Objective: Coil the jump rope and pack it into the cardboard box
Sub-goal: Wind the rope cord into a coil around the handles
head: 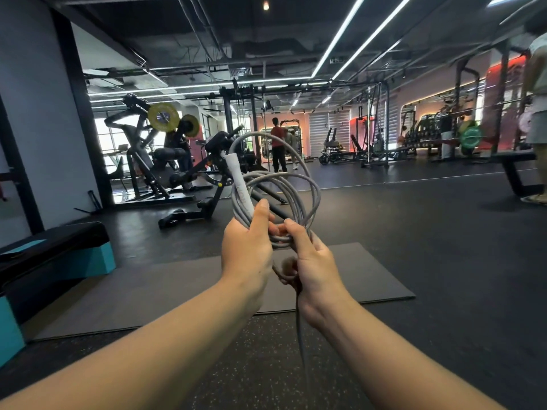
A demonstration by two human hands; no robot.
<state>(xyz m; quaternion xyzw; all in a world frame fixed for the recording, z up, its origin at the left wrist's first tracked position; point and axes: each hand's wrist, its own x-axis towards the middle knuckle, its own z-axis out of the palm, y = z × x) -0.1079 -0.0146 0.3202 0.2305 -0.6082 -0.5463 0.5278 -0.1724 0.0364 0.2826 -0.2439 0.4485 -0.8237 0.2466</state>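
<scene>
So the jump rope (275, 184) is mostly coiled already, held up at chest height over the gym floor (444, 232). The bundle is gripped by the left hand (248, 250), fingers wrapped round the bottom of the loops together with the white handle (241, 184), which sticks up toward 11 o'clock. The loops fan out from that fist toward 1 o'clock.

The bit that matters: a loose tail (299, 327) is left hanging straight down toward 6 o'clock, passing under the right hand (313, 261). That hand is closed on the rope just beside the left one, at its 3 o'clock, with the strands pinched at the base of the coil. So the free end's long axis runs vertical, below both hands, and the right hand is the nearer one to it. Probably the tail gets drawn up and laid as another loop, judging by that.

No cardboard box can be seen anywhere in view, so packing looks a way off. A dark mat (370, 276) is spread on the floor below the hands.
</scene>
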